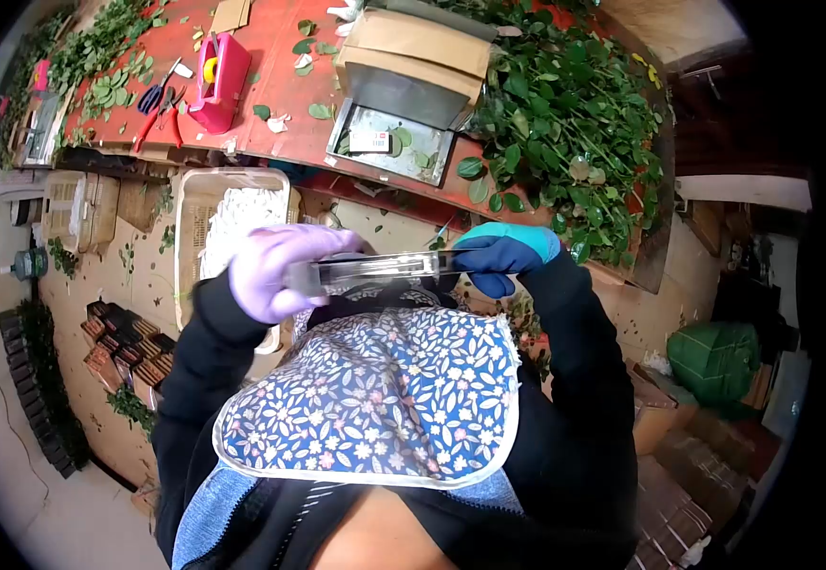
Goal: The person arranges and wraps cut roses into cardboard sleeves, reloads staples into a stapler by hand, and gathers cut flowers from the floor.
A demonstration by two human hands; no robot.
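Note:
In front of my floral apron [375, 389] I hold a flat, clear, box-like plastic piece [380, 270], seen almost edge-on. My left hand [275, 271], in a lilac glove, is closed around its left end. My right hand [503, 256], in a dark blue and teal glove, grips the right end with bent fingers. The piece lies level between them, and whether anything is inside it I cannot tell. Just beyond my left hand stands a cream plastic basket [182, 228] with a heap of white material [242, 217] in it.
On the red table [289, 133] are a metal stand with cardboard [418, 47], a pile of leafy stems [565, 133], a pink holder [228, 81], red-handled pliers [158, 119] and dark-handled scissors [154, 95]. Stacked boxes [128, 347] and a green bundle [714, 363] are on the floor.

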